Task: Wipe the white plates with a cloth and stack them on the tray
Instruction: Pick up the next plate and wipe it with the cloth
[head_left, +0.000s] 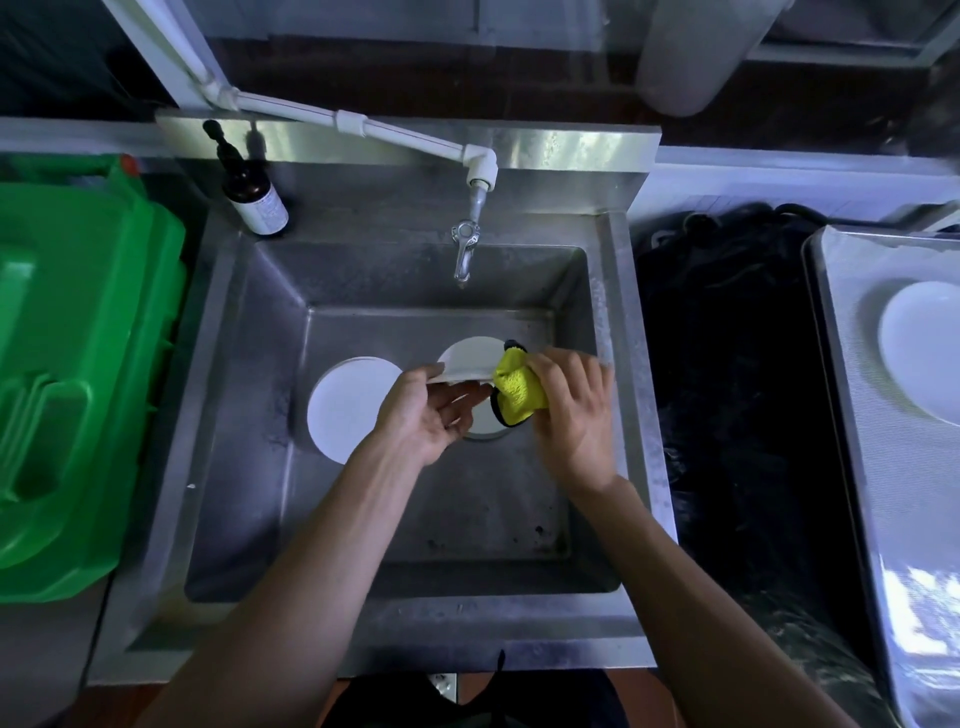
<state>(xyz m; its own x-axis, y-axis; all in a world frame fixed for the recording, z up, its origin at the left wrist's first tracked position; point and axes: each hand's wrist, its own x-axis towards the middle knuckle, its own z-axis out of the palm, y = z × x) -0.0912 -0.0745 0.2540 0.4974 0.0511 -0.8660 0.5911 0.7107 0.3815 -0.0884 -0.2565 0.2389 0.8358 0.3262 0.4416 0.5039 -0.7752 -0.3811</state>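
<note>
Over the sink (618, 332), item by item, as your head camera shows it:

1. Held plate (470, 358): white, tilted nearly edge-on above the basin. Your left hand (431, 410) grips its near rim, thumb on top and fingers curled beneath.

2. Cloth (517, 389): yellow with a dark edge, bunched against the right side of the held plate. Your right hand (571, 405) clutches it, fingers wrapped round the fabric and pressing it to the rim.

3. Plate stack (348, 410): white, flat on the sink floor, left of your left hand and partly hidden by it. How many plates it holds cannot be told.

4. Another white round (485, 421): glimpsed below the held plate, between your two hands; whether it is a plate or part of the drain cannot be told.

5. Tray (852, 415): metal, at far right, well apart from the sink. One white plate (919, 348) lies on it, cut by the frame edge.

6. Black mat (727, 389): dark and wet-looking, between sink and tray.

7. Tap (465, 249): metal, fed by a white pipe (363, 127), above the basin's far wall.

8. Bottle (249, 189): brown pump type, on the sink's far left corner.

9. Green bin (78, 374): plastic, just beside the sink on the left.
</note>
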